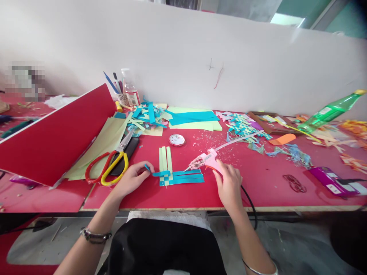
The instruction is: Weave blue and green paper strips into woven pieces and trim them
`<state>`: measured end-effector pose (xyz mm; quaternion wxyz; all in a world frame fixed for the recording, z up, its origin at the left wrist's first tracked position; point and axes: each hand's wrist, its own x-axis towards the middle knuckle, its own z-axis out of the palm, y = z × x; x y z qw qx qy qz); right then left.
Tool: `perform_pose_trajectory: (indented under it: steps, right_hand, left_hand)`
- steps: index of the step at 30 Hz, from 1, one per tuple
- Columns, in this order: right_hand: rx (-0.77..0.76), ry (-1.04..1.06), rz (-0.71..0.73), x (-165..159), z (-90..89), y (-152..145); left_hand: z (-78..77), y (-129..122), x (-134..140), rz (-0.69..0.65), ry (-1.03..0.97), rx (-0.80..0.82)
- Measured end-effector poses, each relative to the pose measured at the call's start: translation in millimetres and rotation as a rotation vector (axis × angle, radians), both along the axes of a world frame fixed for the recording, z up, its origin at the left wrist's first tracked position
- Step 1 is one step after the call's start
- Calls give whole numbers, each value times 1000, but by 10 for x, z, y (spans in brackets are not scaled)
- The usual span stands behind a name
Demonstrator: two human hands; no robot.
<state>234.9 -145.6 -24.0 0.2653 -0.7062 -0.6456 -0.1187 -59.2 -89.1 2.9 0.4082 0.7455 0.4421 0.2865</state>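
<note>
My right hand (229,183) is wrapped round a pink hot glue gun (205,159) with a long glue stick (237,141) sticking out of its back. The nozzle points left, just above the blue strips (187,178) of a small paper weave. Pale green strips (165,159) cross these at the left end and run away from me. My left hand (137,175) pinches the end of a blue paper strip (161,173), which curls back over the green ones. Red-and-yellow-handled scissors (114,162) lie left of that hand, partly on a black case.
A red board (57,137) stands slanted at the left. Paper scraps (147,118), a small white lid (177,140) and woven pieces (243,126) lie farther back. At the right are a tilted green bottle (327,112) and a purple power socket (329,181).
</note>
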Motion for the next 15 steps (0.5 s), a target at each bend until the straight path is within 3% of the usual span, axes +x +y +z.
perform_pose_trajectory:
  steps: [15]
  right_hand:
    - [-9, -33, -38, 179, 21, -75]
  left_hand:
    - [6, -1, -1, -1, -9, -14]
